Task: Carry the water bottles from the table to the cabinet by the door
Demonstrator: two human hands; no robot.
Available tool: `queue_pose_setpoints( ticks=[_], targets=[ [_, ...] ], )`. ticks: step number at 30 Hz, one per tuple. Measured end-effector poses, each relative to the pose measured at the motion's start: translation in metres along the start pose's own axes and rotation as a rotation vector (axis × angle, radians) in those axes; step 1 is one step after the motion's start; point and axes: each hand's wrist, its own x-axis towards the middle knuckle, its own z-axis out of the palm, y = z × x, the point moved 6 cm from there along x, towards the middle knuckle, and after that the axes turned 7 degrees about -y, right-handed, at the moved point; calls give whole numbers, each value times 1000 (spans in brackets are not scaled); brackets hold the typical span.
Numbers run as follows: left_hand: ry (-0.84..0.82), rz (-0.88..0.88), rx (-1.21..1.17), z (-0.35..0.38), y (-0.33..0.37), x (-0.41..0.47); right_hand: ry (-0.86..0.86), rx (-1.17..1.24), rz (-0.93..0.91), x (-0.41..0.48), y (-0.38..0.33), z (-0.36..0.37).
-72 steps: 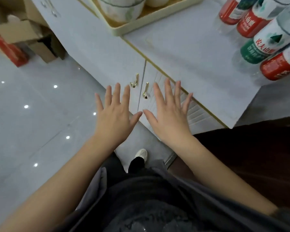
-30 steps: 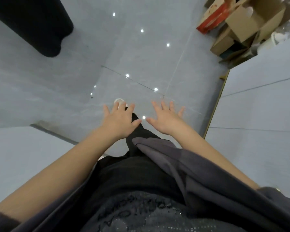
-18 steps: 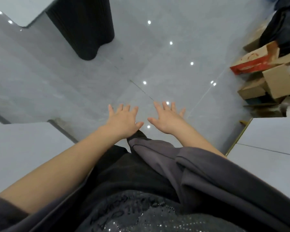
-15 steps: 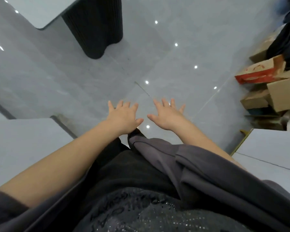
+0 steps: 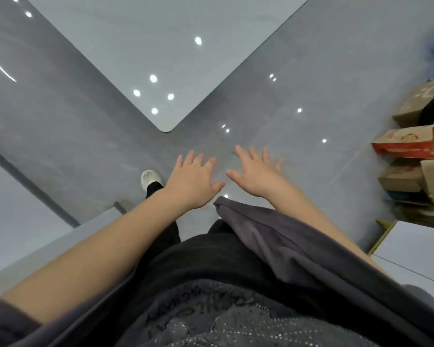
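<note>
Both my hands are empty: my left hand (image 5: pixel 194 181) and my right hand (image 5: pixel 257 175) float out in front of me, palms down, fingers spread wide, gripping nothing. No water bottles are in my sight right now, so I cannot say from here where they stand; I judge they wait on the table (image 5: pixel 161 58), whose pale grey top with its rounded corner reaches in from above, bare on the part I can see. When I get to them, I expect full bottles to be fairly heavy for their size, with thin plastic walls that give under a hard squeeze and smooth sides that may slip, so I would wrap my fingers round the middle of the body, or hook the neck under the cap to carry several. Under me the floor (image 5: pixel 298 91) is glossy grey tile throwing back ceiling lights, likely slick, and my white shoe (image 5: pixel 149 178) is stepping forward on it. Cardboard boxes (image 5: pixel 416 156) pile up at my right, and a white cabinet corner (image 5: pixel 416 249) with a gold edge sits just below them.
</note>
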Motion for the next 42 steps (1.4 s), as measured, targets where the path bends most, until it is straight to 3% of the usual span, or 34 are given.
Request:
queue_pose_setpoints(
  ticks=[8,18,23,42],
  targets=[
    [-47,87,39,-86,-124,2,-1,77,13,35,-132,-59],
    [54,78,62,-186,-225,26,82,95,34,83,-219,-138],
    [28,109,102,-231,-276,53,161,100,23,120,-275,-187],
    [45,160,125,-472,-464,152,184,392,146,205,-447,-395]
  ],
)
